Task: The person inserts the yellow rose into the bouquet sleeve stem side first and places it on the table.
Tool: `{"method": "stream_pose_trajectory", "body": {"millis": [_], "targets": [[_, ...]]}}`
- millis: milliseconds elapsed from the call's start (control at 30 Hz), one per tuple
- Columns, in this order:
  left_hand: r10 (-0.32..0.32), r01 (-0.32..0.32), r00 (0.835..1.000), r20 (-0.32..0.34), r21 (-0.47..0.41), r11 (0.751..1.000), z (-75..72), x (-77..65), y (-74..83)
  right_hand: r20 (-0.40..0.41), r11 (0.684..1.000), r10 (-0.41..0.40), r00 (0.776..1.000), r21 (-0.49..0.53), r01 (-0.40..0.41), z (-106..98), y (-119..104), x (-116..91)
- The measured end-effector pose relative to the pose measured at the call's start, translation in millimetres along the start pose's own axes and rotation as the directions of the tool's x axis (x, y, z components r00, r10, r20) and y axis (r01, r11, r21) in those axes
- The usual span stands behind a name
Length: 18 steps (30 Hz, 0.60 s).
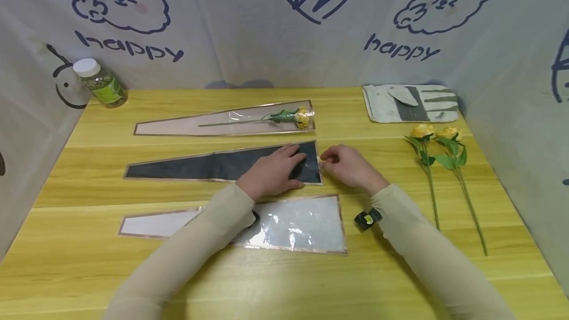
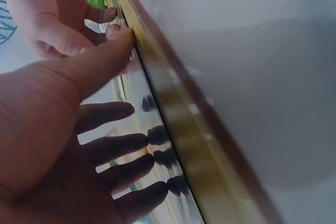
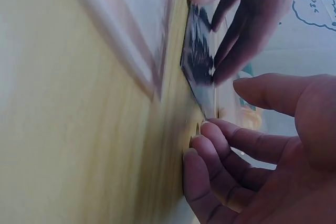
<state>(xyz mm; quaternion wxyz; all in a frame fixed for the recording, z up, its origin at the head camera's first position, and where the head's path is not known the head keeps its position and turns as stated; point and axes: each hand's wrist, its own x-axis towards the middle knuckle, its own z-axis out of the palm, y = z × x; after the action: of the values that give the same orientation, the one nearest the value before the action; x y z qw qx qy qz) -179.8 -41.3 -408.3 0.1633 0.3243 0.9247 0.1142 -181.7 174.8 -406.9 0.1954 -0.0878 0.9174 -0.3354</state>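
A black tapered flower sleeve (image 1: 186,166) with a pale border lies flat across the middle of the table. My left hand (image 1: 273,172) rests on its wide end, fingers spread. In the left wrist view, that hand's fingertips (image 2: 157,136) meet the glossy black surface. At the sleeve's right-hand edge is my right hand (image 1: 351,167), its fingers bent. The right wrist view shows its fingertips (image 3: 195,156) low against the table, right at the sleeve's corner, with the thumb (image 3: 268,90) held apart from them.
Behind lies a pale sleeve (image 1: 173,128) with a yellow artificial flower (image 1: 302,118) inside. A white sleeve (image 1: 311,221) lies in front, under my left forearm. Two yellow flowers (image 1: 422,135) on long stems are at right, near a work glove (image 1: 411,105). A white-capped jar (image 1: 106,90) stands back left.
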Motion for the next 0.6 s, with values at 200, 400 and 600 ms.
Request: {"method": "stream_pose_trajectory", "body": {"millis": [200, 400, 600], "targets": [[-0.033, 0.033, 0.999, -0.004, 0.020, 0.999, -0.6, 5.9, 6.1, 0.025, 0.998, 0.002, 1.000, 0.070, -0.004, 1, 0, -1], [-0.054, 0.055, 0.999, -0.006, 0.066, 0.996, -1.3, 10.4, 9.9, 0.057, 0.990, 0.018, 0.998, 0.140, -0.026, -1, 0, -3], [-0.104, 0.099, 0.994, 0.039, 0.113, 0.989, -2.1, 13.8, 14.0, 0.087, 0.983, 0.041, 0.995, 0.176, -0.056, -2, 1, -4]]}}
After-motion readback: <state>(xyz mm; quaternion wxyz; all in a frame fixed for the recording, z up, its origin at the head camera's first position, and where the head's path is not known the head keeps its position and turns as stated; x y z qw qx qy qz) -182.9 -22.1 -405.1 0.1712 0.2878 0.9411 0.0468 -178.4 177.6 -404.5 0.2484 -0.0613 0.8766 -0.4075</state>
